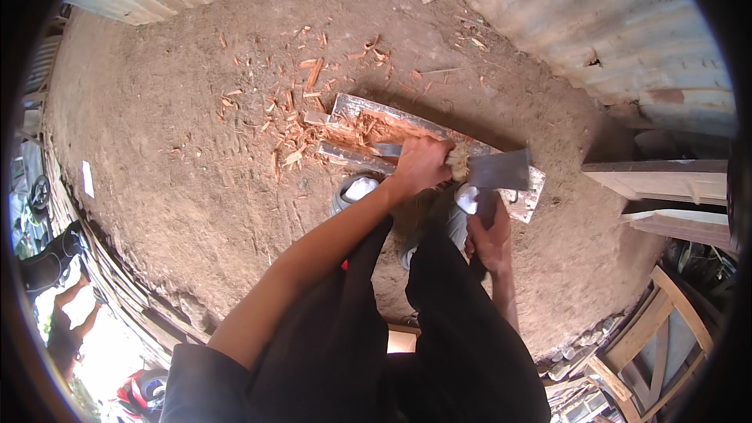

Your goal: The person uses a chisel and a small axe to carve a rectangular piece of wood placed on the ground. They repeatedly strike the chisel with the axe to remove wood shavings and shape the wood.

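On the dirt floor (157, 110), just beyond the shod feet (362, 188): a worn, hollowed board (399, 120), long axis slanting from far left to near right, with reddish wood chips (313, 74) scattered around its far-left end. Left grip (423, 164) closed around a chisel (387, 150), blade pointing left into the hollow, pale frayed butt jutting out rightward. Right grip (491, 239) wrapped around the dark handle of a striking tool (500, 170) (axe or hammer, hard to say). Most telling relation: broad dark head just right of the frayed butt, roughly in line with the chisel; left grip nearer the hollow, right grip lower and farther right. Cannot tell whether head and butt touch. Hidden: chisel's middle, inside the left fingers; part of the board's near edge, behind wrist and feet. Blade's cutting edge hard to pick out against the splintered wood.
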